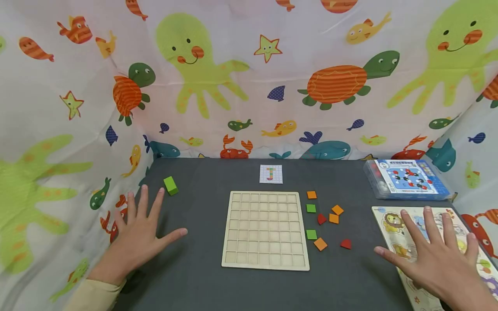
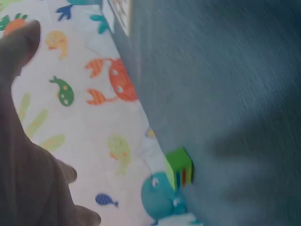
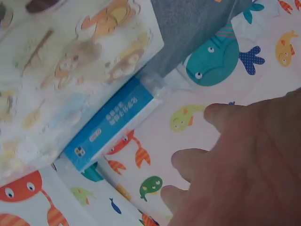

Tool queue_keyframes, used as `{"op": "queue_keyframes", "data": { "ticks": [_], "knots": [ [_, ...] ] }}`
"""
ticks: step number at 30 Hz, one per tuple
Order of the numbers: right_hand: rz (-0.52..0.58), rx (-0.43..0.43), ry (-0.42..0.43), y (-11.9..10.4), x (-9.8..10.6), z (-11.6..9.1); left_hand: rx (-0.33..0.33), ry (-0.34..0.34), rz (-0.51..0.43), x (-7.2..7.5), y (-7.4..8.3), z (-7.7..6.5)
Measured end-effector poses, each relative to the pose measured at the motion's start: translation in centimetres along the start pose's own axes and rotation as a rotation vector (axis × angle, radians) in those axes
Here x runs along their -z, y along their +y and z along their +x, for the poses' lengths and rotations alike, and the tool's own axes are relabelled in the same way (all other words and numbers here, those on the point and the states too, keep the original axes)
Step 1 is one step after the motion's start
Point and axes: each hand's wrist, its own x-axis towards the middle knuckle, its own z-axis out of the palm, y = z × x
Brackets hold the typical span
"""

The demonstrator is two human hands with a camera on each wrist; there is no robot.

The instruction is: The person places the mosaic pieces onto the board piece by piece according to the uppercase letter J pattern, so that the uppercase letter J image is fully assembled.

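My left hand (image 1: 136, 237) hovers with spread fingers over the left part of the dark table, holding nothing. Just beyond its fingertips lies a green block (image 1: 170, 185), whose striped side shows in the left wrist view. My right hand (image 1: 439, 255), also spread and holding nothing, is above the animal puzzle board (image 1: 383, 216). Between the hands lies a wooden grid board (image 1: 266, 231) with bare squares. To its right are loose orange tiles (image 1: 320, 244), green tiles (image 1: 311, 234) and red rounded-edge tiles (image 1: 346, 244). A small card (image 1: 271, 174) with a coloured J-shaped pattern lies behind the grid.
A clear plastic box with a blue-and-white label (image 1: 408, 179) sits at the back right, behind the puzzle board. A fabric sheet (image 1: 241, 56) printed with sea animals hangs along the back and both sides of the table (image 1: 202, 285).
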Motion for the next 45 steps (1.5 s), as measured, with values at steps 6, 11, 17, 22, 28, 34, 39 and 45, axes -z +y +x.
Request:
{"op": "queue_keyframes", "data": {
  "ticks": [6, 11, 17, 22, 28, 34, 39, 45],
  "knots": [
    [0.077, 0.051, 0.023, -1.6, -0.7, 0.1, -0.026, -0.065, -0.162, -1.7, 3.0, 1.8],
    [0.159, 0.148, 0.066, -3.8, -1.2, 0.7, -0.079, -0.079, -0.235, -3.4, 6.1, 3.1],
    [0.271, 0.272, 0.103, -5.9, -1.6, 2.1, -0.014, -0.125, -0.322, -5.0, 10.0, 5.1],
    [0.335, 0.354, 0.046, -7.0, -1.7, 3.8, 0.083, -0.177, -0.412, -5.6, 12.2, 6.4],
    [0.314, 0.382, 0.015, -8.0, -2.4, 5.7, 0.121, -0.211, -0.433, -6.2, 12.2, 7.1],
    [0.288, 0.416, -0.003, -8.3, -3.0, 6.7, 0.125, -0.269, -0.510, -6.8, 12.0, 7.2],
    [0.294, 0.423, -0.013, -8.5, -2.8, 7.1, 0.135, -0.282, -0.566, -7.1, 12.0, 7.2],
    [0.311, 0.415, -0.043, -8.7, -2.6, 7.6, 0.168, -0.282, -0.623, -7.0, 11.9, 7.2]
  ]
}}
